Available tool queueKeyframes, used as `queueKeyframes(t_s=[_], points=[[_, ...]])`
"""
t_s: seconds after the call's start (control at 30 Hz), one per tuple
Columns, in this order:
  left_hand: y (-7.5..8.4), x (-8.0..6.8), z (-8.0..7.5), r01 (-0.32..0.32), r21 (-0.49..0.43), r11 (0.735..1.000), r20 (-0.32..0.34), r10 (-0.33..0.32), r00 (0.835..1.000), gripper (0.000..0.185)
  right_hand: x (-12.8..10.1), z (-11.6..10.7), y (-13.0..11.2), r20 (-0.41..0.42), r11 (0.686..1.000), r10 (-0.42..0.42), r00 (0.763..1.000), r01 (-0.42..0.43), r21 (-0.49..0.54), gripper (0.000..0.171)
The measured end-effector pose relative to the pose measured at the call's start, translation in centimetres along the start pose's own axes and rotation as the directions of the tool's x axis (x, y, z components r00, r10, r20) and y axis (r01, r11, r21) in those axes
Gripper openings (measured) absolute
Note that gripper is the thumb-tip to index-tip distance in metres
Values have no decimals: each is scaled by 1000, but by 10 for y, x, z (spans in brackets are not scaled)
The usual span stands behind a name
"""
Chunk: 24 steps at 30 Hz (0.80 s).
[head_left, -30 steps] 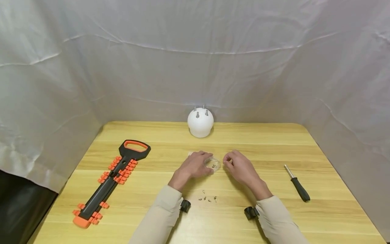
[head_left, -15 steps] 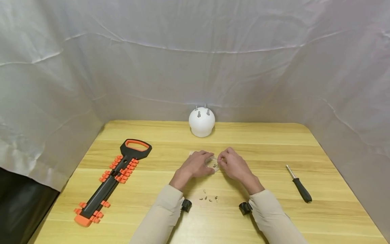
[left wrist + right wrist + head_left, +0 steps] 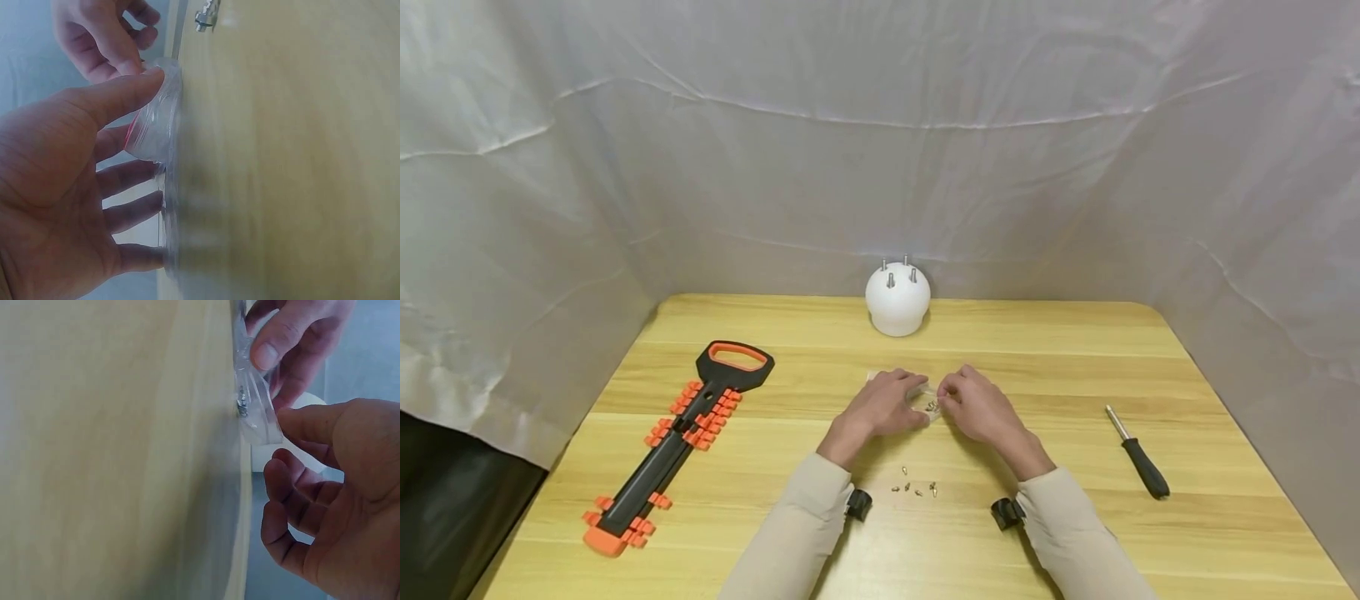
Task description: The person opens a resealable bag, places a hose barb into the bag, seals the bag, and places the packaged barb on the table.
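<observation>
Now | left hand (image 3: pixel 880 406) pinches clear bag (image 3: pixel 255 412) | right hand (image 3: pixel 976 407) pinches its edge

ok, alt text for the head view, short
Two hands meet at the middle of a wooden table, the left hand holding a small clear plastic bag of screws while the right hand touches it. A few loose screws lie nearer the person, an orange-and-black tool rack at left, a screwdriver at right, a white dome behind.

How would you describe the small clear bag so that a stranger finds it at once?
On the wooden table, look in front of the white dome. Between the left hand and right hand lies a clear plastic bag holding tiny screws, unlike the loose screws nearer the sleeves.
</observation>
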State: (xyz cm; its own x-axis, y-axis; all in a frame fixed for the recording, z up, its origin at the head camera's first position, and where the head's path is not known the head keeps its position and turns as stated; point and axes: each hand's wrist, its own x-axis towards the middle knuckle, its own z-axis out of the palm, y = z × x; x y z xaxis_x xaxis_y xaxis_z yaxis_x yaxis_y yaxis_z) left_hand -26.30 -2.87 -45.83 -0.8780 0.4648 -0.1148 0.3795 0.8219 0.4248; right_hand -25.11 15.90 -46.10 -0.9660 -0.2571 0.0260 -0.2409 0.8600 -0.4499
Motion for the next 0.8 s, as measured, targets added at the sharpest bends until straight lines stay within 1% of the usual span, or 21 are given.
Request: queueKeyframes(t_s=[0.07, 0.17, 0.27, 0.4, 0.53, 0.8], points=[[0, 0, 0, 1, 4, 1000, -1, -1, 1000, 67, -5, -2, 1, -7, 999, -37, 999, 37, 6, 7], [0, 0, 0, 4, 10, 1000, -1, -4, 1000, 67, -14, -6, 1, -5, 992, -126, 992, 126, 1, 8], [0, 0, 0, 12, 5, 1000, 0, -12, 1000, 66, -23, -7, 0, 14, 974, -225, 974, 225, -6, 10], [0, 0, 1, 18, -3, 1000, 0, -18, 1000, 65, -34, -6, -2, 22, 953, -302, 953, 302, -2, 11], [-1, 0, 2, 19, -11, 1000, -1, -19, 1000, 65, -42, -4, -2, 37, 946, -323, 946, 323, 13, 11], [-3, 1, 3, 7, -14, 1000, -8, -7, 1000, 65, -53, 1, -5, 102, 937, -348, 932, 348, 19, 6]])
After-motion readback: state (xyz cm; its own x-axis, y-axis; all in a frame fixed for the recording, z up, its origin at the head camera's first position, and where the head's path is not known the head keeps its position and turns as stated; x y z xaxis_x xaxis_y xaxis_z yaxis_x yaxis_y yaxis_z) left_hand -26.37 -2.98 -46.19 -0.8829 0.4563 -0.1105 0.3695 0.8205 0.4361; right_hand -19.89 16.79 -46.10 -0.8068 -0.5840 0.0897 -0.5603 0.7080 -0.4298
